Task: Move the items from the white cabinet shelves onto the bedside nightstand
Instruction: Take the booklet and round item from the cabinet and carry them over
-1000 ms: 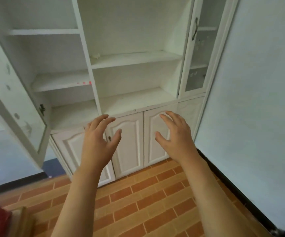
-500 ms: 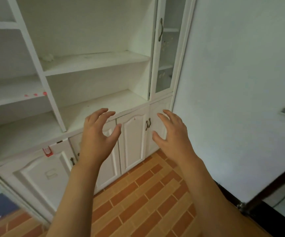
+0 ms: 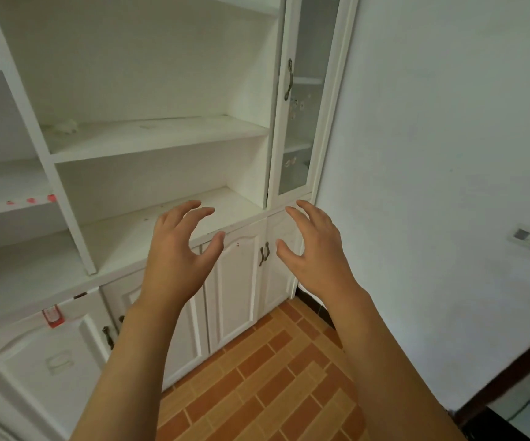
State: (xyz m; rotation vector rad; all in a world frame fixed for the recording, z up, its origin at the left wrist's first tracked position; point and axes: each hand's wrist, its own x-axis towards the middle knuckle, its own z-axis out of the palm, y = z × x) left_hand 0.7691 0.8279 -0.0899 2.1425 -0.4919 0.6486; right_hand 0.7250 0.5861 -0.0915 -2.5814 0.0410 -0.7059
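Held up before the cabinet [image 3: 149,144] with left hand [image 3: 178,253] and right hand [image 3: 316,249] loosely curled — each grip released, grasping nothing, likely readied for another item. Only a small white scrap [image 3: 66,127] on the upper shelf [image 3: 162,138] — nightstand out of view.

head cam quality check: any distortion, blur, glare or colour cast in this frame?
Head view: wide-angle bending, the cabinet uprights lean and fan outward toward the edges; soft, even light with a greenish cast on the white shelves and no hard shadows; the glass door looks hazy, its contents hard to make out; left hand and right hand fairly sharp, slight softness at the frame corners.
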